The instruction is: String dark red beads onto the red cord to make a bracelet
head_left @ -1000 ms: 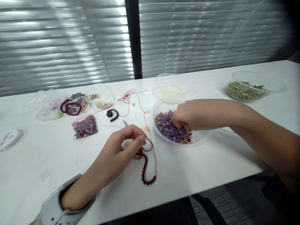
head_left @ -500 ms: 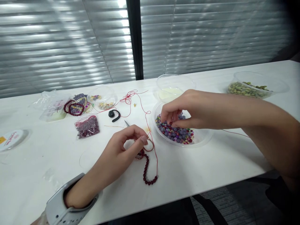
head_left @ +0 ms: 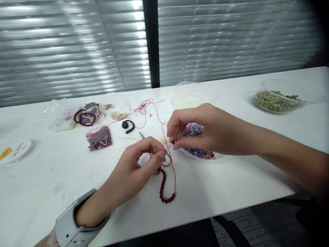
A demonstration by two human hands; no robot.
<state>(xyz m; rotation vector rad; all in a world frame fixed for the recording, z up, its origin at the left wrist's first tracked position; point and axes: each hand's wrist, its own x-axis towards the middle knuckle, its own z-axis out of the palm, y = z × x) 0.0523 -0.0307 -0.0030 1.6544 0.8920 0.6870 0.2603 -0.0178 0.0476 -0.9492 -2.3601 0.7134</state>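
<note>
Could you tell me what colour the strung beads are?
Dark red beads, clearest in the head view.

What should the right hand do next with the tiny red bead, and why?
Probably the right hand should bring the tiny red bead over to the needle poking out of the left hand and slide it on. Its fingers already pinch the bead, and the bead looks like the dark red ones on the string of beads.

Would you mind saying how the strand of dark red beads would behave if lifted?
The strand of dark red beads will probably hang floppy, since it lies in a loose curve. Its round beads look apt to roll if they slip free.
</note>
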